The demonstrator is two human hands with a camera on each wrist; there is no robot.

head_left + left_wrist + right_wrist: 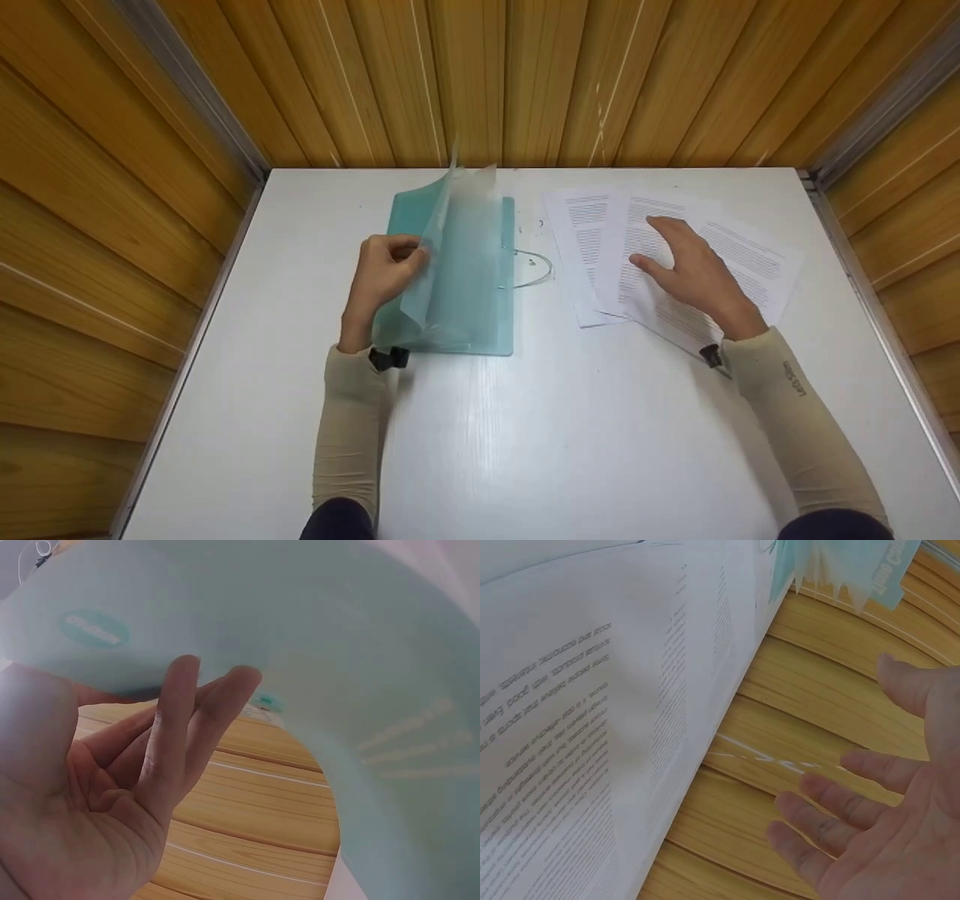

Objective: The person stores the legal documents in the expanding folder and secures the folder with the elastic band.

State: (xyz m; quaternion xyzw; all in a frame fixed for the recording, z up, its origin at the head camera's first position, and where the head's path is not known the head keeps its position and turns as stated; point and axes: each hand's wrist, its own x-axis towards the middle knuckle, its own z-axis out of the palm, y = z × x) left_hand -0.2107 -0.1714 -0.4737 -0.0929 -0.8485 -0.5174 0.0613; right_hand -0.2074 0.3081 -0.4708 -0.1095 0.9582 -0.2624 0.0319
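Note:
A teal plastic folder lies opened on the white table, its translucent inner sheets standing partly raised. My left hand pinches the edge of one lifted sheet between thumb and fingers, left of the folder's middle. In the left wrist view that translucent sheet curves over the left hand. Over on the right, printed papers lie fanned and overlapping. My right hand hovers above them with thumb and fingers spread, holding nothing. The right wrist view shows the right hand apart from the papers.
A clear elastic loop sticks out from the folder's right edge towards the papers. Wood-patterned walls rise behind the table and on both sides. Small dark marks dot the tabletop between folder and papers.

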